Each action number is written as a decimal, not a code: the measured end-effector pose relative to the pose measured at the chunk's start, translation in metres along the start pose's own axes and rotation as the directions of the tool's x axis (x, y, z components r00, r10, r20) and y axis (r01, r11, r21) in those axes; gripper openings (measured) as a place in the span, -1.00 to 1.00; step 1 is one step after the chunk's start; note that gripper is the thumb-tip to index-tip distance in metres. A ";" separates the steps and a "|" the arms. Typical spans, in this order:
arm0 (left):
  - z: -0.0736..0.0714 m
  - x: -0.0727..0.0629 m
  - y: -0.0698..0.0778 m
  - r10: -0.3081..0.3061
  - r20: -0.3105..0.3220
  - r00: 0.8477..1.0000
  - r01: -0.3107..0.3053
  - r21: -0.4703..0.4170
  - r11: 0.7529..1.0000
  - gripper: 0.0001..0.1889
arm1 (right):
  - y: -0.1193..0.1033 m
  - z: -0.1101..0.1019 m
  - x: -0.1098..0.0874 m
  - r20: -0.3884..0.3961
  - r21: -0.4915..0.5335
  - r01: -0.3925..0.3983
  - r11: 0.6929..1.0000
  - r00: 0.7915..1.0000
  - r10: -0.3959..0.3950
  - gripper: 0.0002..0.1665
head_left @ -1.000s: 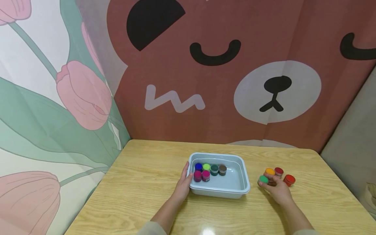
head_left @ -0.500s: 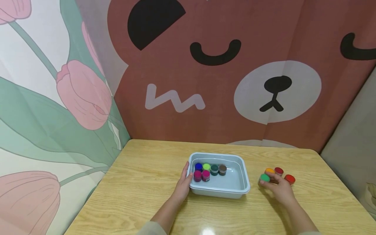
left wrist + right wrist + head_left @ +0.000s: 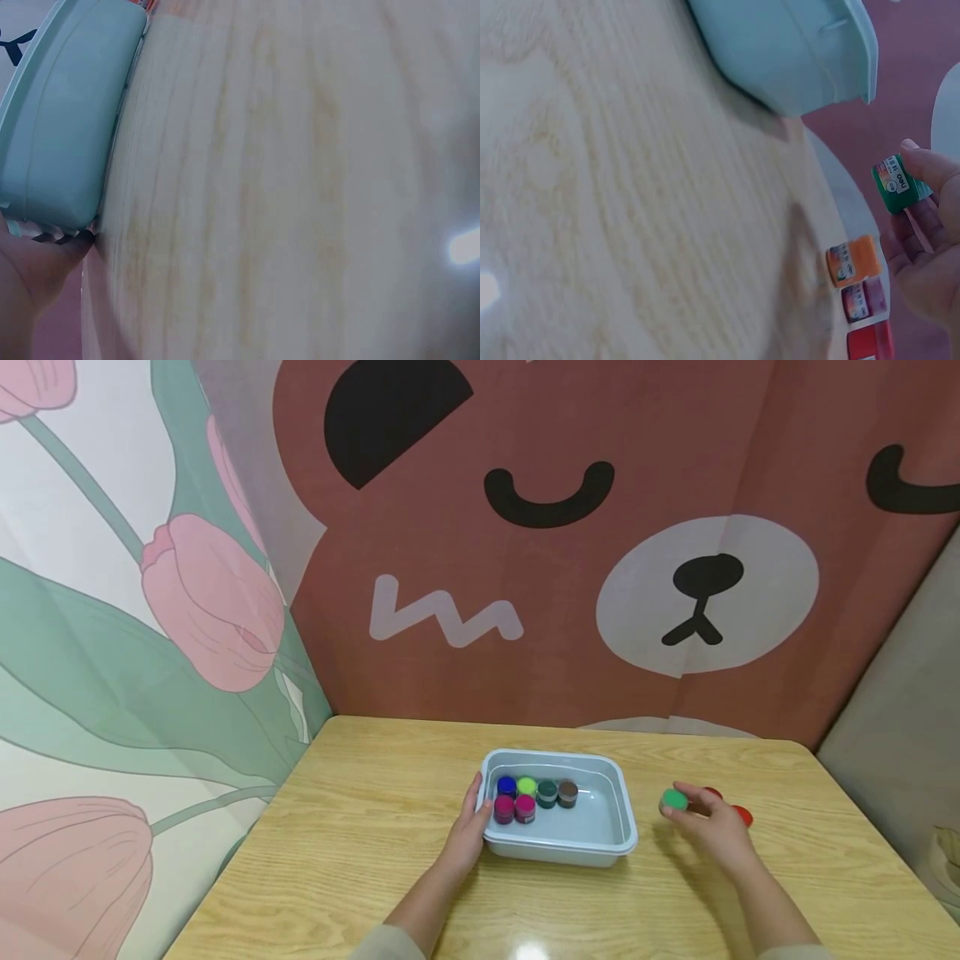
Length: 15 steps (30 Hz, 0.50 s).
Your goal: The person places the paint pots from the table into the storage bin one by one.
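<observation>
My right hand (image 3: pixel 722 837) pinches a small paint jar with a green lid (image 3: pixel 673 800) between thumb and fingers, raised off the table right of a pale blue plastic tray (image 3: pixel 592 828). In the right wrist view that green jar (image 3: pixel 897 184) shows a printed label. My left hand (image 3: pixel 465 837) grips the tray's left side, its thumb at the rim. Inside the tray stand several jars: blue (image 3: pixel 507 787), lime (image 3: pixel 527 787), dark green (image 3: pixel 547 793), brown (image 3: pixel 567 793) and two magenta ones (image 3: pixel 514 809), grouped toward the left.
Beyond my right hand, two red-lidded jars (image 3: pixel 742 816) are partly covered in the head view. An orange jar (image 3: pixel 853 260) stands beside them in the right wrist view. The wooden table (image 3: pixel 360 827) ends at a bear-print curtain (image 3: pixel 450 685).
The green jar has risen off the table in my right hand, which now hides the orange jar in the head view. My left hand and the tray stay put.
</observation>
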<state>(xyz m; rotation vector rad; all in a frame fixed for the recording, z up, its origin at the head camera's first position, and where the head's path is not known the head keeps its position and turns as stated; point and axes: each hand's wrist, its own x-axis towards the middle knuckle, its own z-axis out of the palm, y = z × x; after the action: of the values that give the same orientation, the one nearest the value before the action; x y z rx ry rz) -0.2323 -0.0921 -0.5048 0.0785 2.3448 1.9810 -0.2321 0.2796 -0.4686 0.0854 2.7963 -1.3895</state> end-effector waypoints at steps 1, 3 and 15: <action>0.000 0.000 0.000 -0.005 0.000 1.000 0.005 0.002 1.000 -0.41 | -0.002 0.000 0.000 0.001 -0.001 0.008 1.000 1.000 -0.008 -0.08; 0.000 -0.001 0.001 -0.009 0.002 1.000 0.009 0.005 1.000 -0.41 | -0.006 0.000 0.000 0.003 0.003 0.020 1.000 1.000 -0.020 -0.08; 0.001 -0.001 0.003 0.007 -0.013 1.000 -0.007 -0.009 1.000 -0.40 | -0.040 0.006 0.002 0.014 0.072 0.080 0.994 0.997 -0.082 -0.14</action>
<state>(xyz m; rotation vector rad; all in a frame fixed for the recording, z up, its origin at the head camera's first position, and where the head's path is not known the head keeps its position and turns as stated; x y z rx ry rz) -0.2308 -0.0907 -0.5015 0.0728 2.3461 2.0018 -0.2367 0.2511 -0.4410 -0.0394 2.7652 -1.5004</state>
